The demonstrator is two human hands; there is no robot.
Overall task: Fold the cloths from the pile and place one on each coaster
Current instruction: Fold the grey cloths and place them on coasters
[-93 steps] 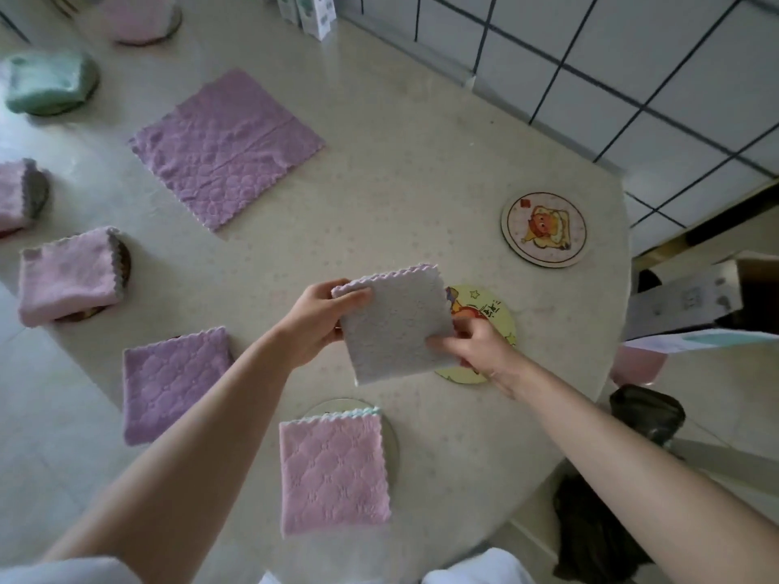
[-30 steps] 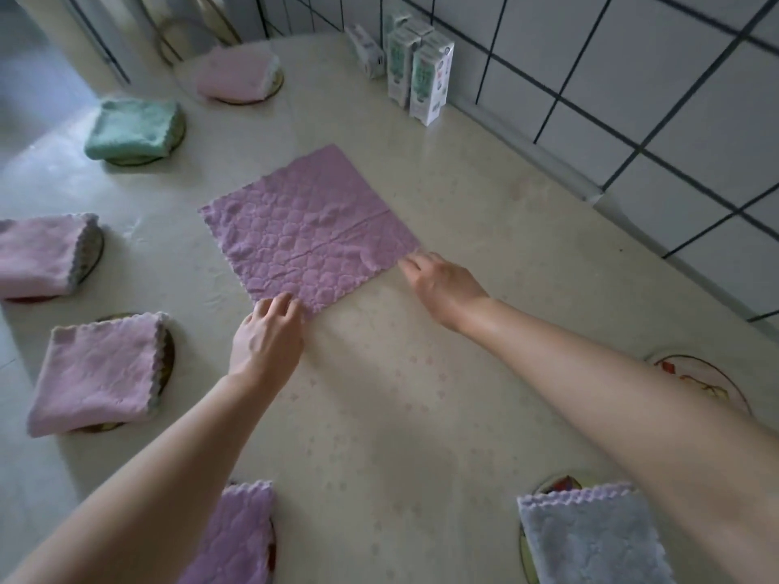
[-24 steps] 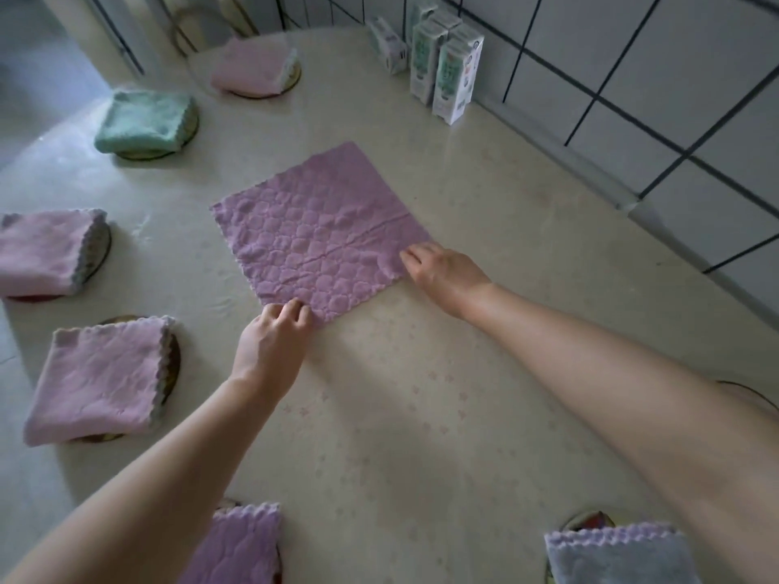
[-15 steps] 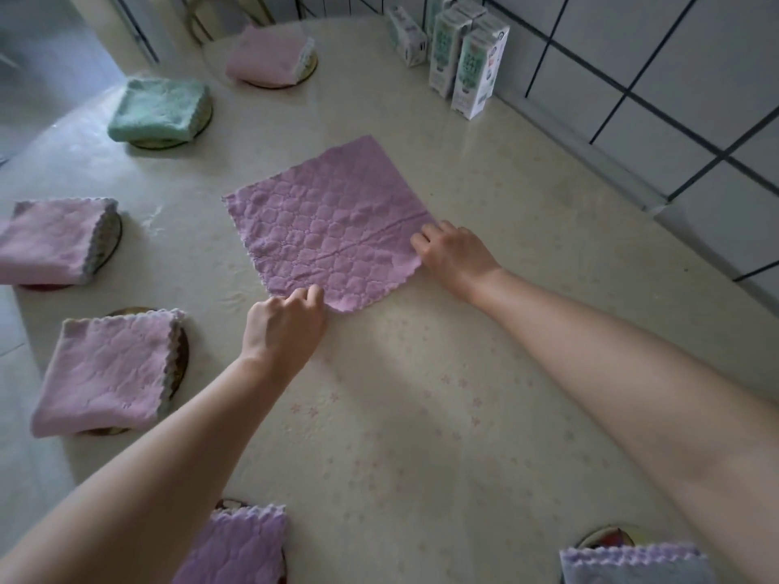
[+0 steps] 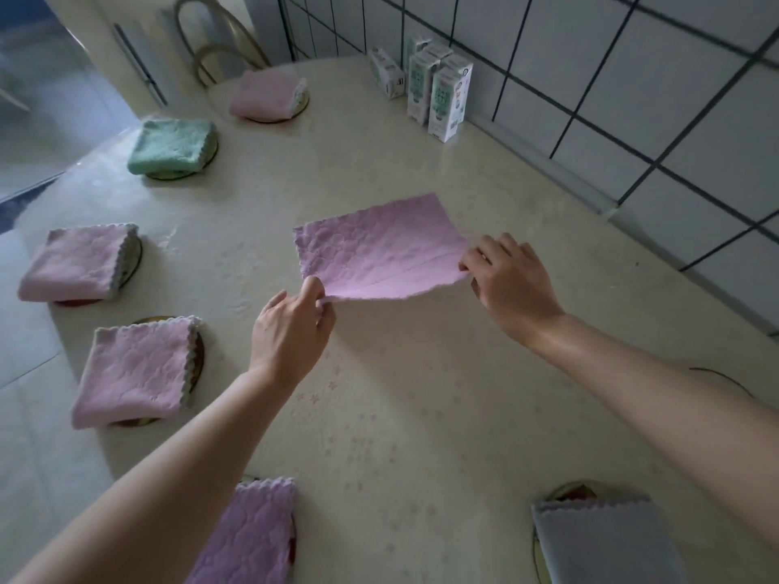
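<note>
left hand (image 5: 291,330) pinched purple cloth (image 5: 379,250) near corner | right hand (image 5: 508,276) pinched other near corner | near edge lifted off bench (image 5: 421,415)

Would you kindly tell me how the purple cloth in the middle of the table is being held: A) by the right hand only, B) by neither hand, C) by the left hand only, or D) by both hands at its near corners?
D: the left hand and the right hand each pinch a near corner of the purple cloth, raising its near edge.

Head camera looks down, close over the table (image 5: 421,415)
</note>
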